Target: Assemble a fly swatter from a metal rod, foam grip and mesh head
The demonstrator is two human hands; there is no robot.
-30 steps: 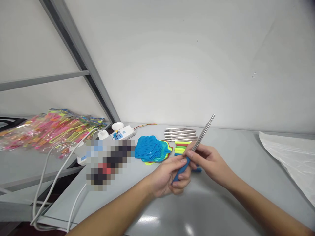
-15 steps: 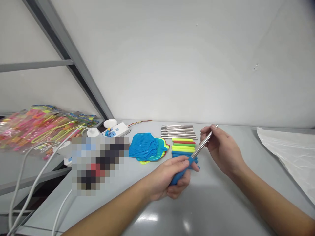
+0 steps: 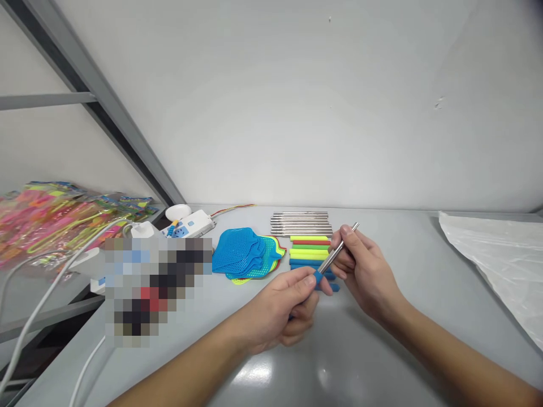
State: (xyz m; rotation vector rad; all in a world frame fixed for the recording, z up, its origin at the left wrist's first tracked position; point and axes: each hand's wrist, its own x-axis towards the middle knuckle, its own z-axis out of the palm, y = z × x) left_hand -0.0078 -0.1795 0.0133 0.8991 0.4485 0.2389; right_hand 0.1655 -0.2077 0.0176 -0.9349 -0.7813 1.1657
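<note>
My left hand (image 3: 284,305) is closed round a blue foam handle (image 3: 318,277); only its top end shows past my fingers. A thin metal rod (image 3: 339,249) sticks out of that handle, slanting up to the right. My right hand (image 3: 360,265) pinches the rod near its upper end. Just behind my hands lie a row of coloured foam handles (image 3: 309,251), several loose metal rods (image 3: 299,223) and a stack of blue and yellow swatter heads (image 3: 246,257).
A white power strip (image 3: 189,225) with cables sits at the back left, beside a pile of packaged colourful toys (image 3: 55,212). A clear plastic sheet (image 3: 500,265) covers the grey table (image 3: 424,316) at the right. A wall stands close behind.
The rod has slid deeper into the blue handle, so less metal shows. My right hand has come down toward my left. The view has shifted slightly.
</note>
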